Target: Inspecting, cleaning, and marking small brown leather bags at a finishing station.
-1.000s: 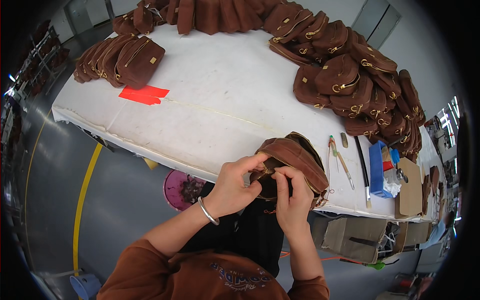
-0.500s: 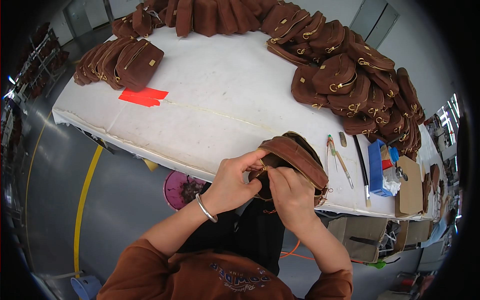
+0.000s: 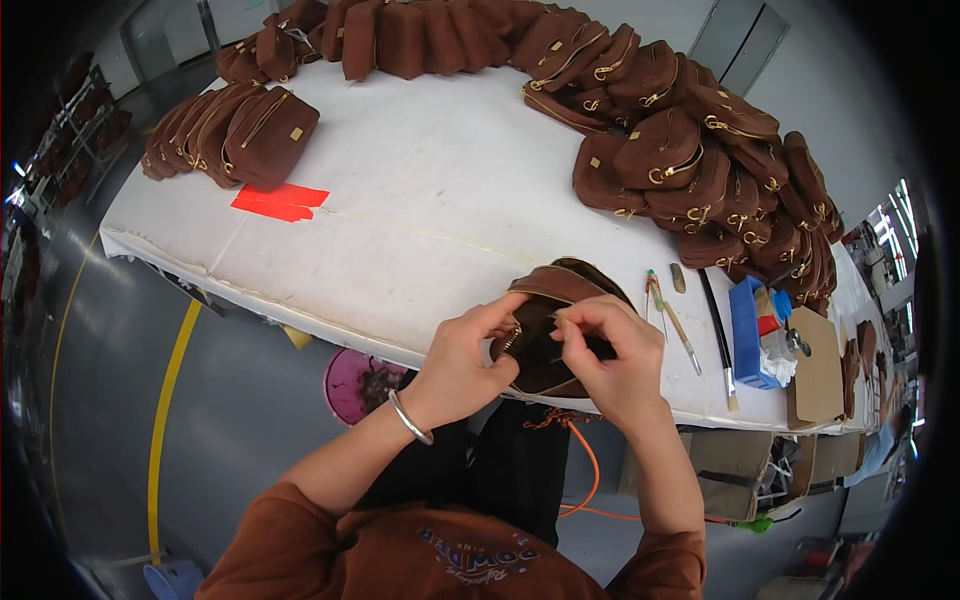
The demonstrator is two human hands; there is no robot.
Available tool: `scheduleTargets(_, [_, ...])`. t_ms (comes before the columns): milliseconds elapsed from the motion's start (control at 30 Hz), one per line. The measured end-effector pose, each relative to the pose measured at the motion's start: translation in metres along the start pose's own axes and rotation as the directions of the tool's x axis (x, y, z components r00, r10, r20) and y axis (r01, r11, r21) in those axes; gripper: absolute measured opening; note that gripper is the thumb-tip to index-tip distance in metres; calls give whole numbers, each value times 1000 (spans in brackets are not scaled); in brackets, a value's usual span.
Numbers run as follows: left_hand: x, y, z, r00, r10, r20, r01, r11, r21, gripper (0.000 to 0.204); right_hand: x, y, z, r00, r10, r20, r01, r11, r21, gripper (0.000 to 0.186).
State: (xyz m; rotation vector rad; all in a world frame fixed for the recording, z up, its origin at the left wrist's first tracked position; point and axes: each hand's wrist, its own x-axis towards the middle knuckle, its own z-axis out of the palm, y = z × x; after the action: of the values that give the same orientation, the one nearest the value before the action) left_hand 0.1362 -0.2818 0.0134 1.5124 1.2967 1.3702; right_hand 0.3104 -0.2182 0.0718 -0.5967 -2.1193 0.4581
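A brown bag (image 3: 555, 280) with gold zippers lies open at the table's near edge, its dark inside showing. My left hand (image 3: 465, 360), wearing a silver bangle on the wrist, grips the bag's left side beside the zipper. Over the opening, my right hand (image 3: 615, 355) has thumb and forefinger pinched together; what they hold is too small to make out. Orange threads (image 3: 550, 418) dangle below the bag.
Piles of brown bags (image 3: 650, 150) line the white table (image 3: 400, 200). Brushes (image 3: 718, 330), a blue bin (image 3: 745, 330) and cardboard (image 3: 815, 370) lie rightward; red tape (image 3: 280, 200) is leftward. Below are a pink bucket (image 3: 345, 385), orange cord (image 3: 590, 480) and, far right, a person's sleeve (image 3: 870, 455).
My right hand has moved right, off the zipper at the bag's left side, and is now pinched over the opening. The bag sits slightly further left. My left hand keeps its grip.
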Motion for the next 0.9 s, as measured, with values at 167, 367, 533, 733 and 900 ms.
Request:
scheduleTargets(167, [3, -18, -26, 974, -207, -87, 145, 876, -460, 61, -36, -4, -49, 917, 205, -342, -244, 967, -75, 11])
scheduleTargets(367, [13, -10, -31, 927, -359, -105, 238, 782, -576, 53, -133, 90, -114, 916, 260, -306, -401, 587, -703, 7])
scheduleTargets(533, [11, -8, -33, 910, -396, -119, 244, 746, -620, 54, -154, 92, -108, 913, 378, -154, -345, 511, -787, 7])
scheduleTargets(733, [6, -4, -30, 930, -332, -158, 227, 856, -464, 48, -143, 81, -108, 888, 450, 91, -159, 488, -858, 8])
scheduleTargets(900, [4, -12, -31, 948, -49, -314, -30, 970, -243, 49, -122, 63, -110, 884, 447, 136, -94, 456, -885, 11])
